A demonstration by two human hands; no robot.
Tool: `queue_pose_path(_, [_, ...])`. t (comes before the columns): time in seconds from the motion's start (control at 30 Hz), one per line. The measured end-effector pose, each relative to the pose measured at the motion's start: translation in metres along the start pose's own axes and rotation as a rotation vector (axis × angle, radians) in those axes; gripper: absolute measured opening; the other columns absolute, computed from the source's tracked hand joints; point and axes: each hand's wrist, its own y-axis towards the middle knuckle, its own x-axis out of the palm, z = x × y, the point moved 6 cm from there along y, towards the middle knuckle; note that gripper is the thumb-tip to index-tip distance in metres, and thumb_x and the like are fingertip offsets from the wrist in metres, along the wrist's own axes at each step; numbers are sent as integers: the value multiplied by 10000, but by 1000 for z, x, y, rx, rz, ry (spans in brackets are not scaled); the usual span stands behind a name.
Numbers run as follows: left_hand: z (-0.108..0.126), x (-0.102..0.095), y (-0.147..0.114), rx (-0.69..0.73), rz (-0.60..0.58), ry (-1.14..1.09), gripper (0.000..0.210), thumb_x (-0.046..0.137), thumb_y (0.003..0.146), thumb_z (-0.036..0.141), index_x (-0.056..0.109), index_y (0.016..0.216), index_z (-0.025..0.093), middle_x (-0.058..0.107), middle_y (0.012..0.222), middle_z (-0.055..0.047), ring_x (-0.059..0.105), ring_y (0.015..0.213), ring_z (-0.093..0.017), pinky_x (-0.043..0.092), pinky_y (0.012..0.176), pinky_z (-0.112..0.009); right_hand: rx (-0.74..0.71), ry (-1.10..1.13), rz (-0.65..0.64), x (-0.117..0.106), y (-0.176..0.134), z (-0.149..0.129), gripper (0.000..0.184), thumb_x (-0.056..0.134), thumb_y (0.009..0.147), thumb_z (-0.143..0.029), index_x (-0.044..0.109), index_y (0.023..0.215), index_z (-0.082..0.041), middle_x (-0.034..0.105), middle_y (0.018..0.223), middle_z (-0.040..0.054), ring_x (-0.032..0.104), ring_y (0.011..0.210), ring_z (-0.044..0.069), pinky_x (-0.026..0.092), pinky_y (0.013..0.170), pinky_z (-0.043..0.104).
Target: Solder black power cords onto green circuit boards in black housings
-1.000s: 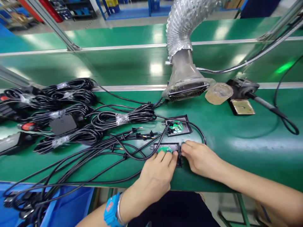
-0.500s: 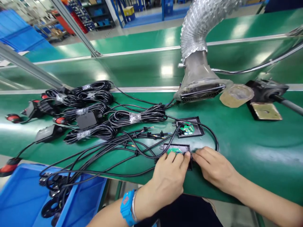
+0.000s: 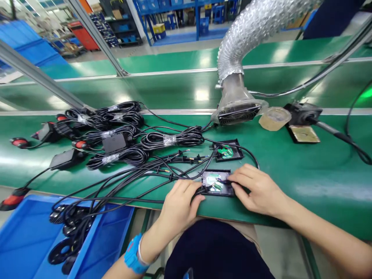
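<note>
A small black open case (image 3: pixel 217 182) with a green circuit board inside lies near the front edge of the green bench (image 3: pixel 305 170). My left hand (image 3: pixel 178 203) grips its left end, where black wires enter. My right hand (image 3: pixel 257 190) touches its right side, fingertips at the board. A second black case (image 3: pixel 228 151) with a green board lies just behind, a black cable looping round it.
Bundles of taped black cables (image 3: pixel 122 143) with red-tipped plugs spread over the left of the bench and hang into a blue bin (image 3: pixel 26 240). A silver fume hose with fan (image 3: pixel 236 104), a tape roll (image 3: pixel 274 117) and a soldering iron stand (image 3: pixel 302 116) stand behind.
My left hand has slid off the board to the case's left end, uncovering the green board. My right hand has moved onto the case's right side. The view has shifted.
</note>
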Motion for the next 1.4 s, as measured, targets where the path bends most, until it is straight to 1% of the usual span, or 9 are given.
queue_pose_path(0.23, [-1, 2, 24, 80, -167, 123, 259, 471, 884, 92, 587, 1107, 154, 628, 903, -59, 554, 814, -201, 511, 765, -338, 7, 178, -63, 41, 31, -17, 118, 483, 830, -177, 555, 912, -130, 552, 832, 87, 479, 799, 195, 447, 726, 344])
queue_pose_path(0.47, [12, 1, 46, 302, -197, 308, 302, 372, 836, 33, 630, 919, 166, 519, 748, -52, 509, 722, -213, 482, 640, -334, 33, 158, -122, 50, 28, -10, 148, 495, 894, -216, 600, 943, -125, 557, 883, 89, 486, 835, 196, 450, 761, 345])
queue_pose_path(0.53, [12, -1, 50, 239, -262, 246, 276, 396, 840, 70, 617, 974, 166, 543, 804, -55, 536, 740, -203, 485, 649, -322, 43, 171, -94, 52, 28, -8, 161, 480, 901, -191, 629, 890, -133, 554, 891, 87, 476, 838, 187, 440, 738, 320])
queue_pose_path(0.63, [7, 3, 54, 39, -464, 183, 275, 529, 848, 306, 591, 1075, 162, 588, 929, -68, 591, 747, -201, 484, 627, -315, 42, 192, -13, 53, 27, -7, 207, 490, 899, -193, 658, 788, -146, 558, 901, 79, 462, 820, 170, 407, 686, 291])
queue_pose_path(0.73, [4, 8, 61, -43, -606, 243, 317, 559, 832, 465, 638, 941, 178, 634, 864, -55, 610, 709, -213, 440, 588, -310, 55, 206, 8, 56, 26, -6, 252, 506, 911, -238, 655, 731, -145, 558, 852, 68, 449, 785, 158, 365, 636, 278])
queue_pose_path(0.83, [2, 14, 70, -48, -660, 196, 210, 569, 829, 385, 628, 740, 204, 632, 719, -3, 586, 653, -174, 371, 558, -277, 54, 223, -41, 60, 27, -8, 226, 500, 909, -205, 652, 755, -140, 549, 770, 51, 424, 744, 154, 342, 624, 280])
queue_pose_path(0.93, [-2, 16, 75, -27, -666, 158, 135, 592, 773, 299, 585, 679, 202, 605, 663, 20, 549, 605, -144, 332, 540, -266, 58, 238, -61, 60, 30, -10, 187, 500, 880, -134, 636, 753, -140, 540, 721, 35, 398, 711, 153, 322, 626, 290])
queue_pose_path(1.13, [-5, 14, 65, 109, -648, 134, 51, 544, 783, 231, 582, 762, 205, 588, 709, 23, 567, 638, -131, 360, 538, -248, 59, 234, -77, 64, 31, -11, 168, 534, 855, -135, 597, 702, -157, 543, 714, 19, 388, 691, 156, 279, 614, 309])
queue_pose_path(1.4, [-9, 2, 58, 320, -466, 139, 129, 526, 858, 238, 636, 900, 185, 607, 702, 0, 565, 566, -135, 430, 508, -260, 46, 253, -49, 63, 29, -13, 196, 491, 894, -143, 589, 726, -166, 544, 724, 15, 380, 675, 153, 270, 609, 307])
